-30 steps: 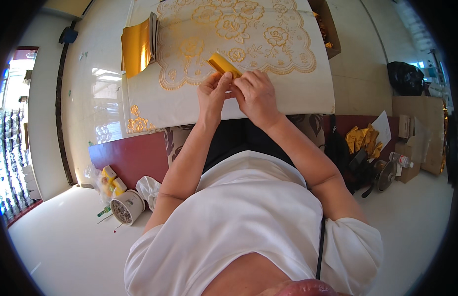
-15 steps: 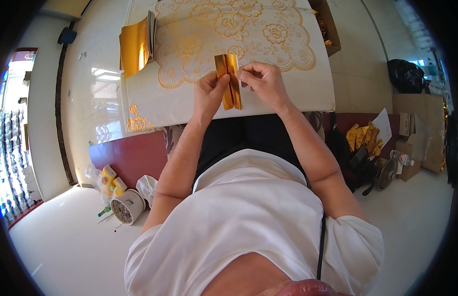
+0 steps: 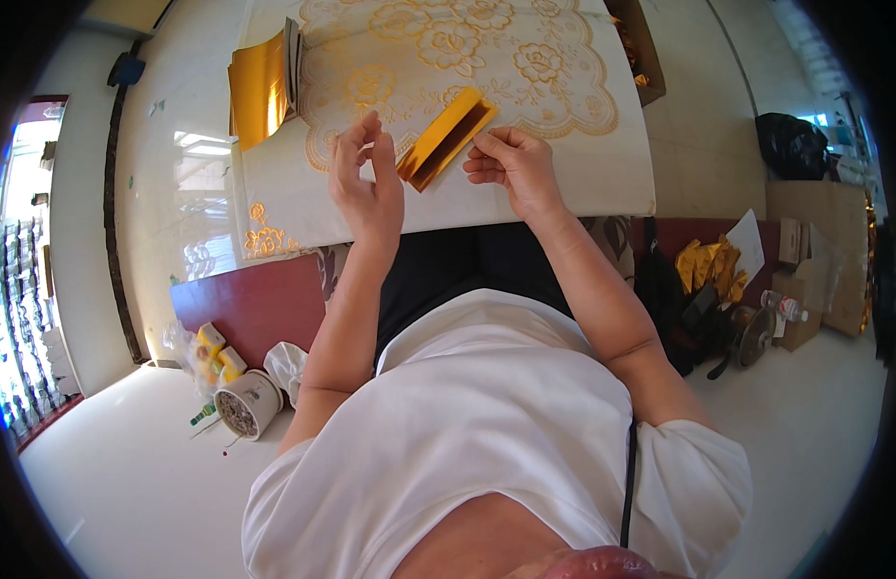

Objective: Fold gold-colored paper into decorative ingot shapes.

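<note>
A folded strip of gold foil paper [image 3: 448,138] is tilted over the near part of the table, its two long sides raised like a trough. My right hand [image 3: 514,172] pinches its right-hand edge between thumb and fingers. To the left of the strip, my left hand [image 3: 367,183] is raised with its fingers apart and nothing in them. A stack of gold foil sheets [image 3: 259,92], curled upward, lies at the table's left edge.
A cream tablecloth with gold flowers [image 3: 564,174] covers the table. At the far right stands a box of gold pieces [image 3: 641,53]. Crumpled gold foil [image 3: 711,270] lies on the bench at right, near a bottle [image 3: 784,307]. A white bucket [image 3: 250,403] stands at lower left.
My left hand has let go of the foil paper, moved left and opened. The paper, upright and pressed between both hands before, now tilts to the upper right with its folds spread.
</note>
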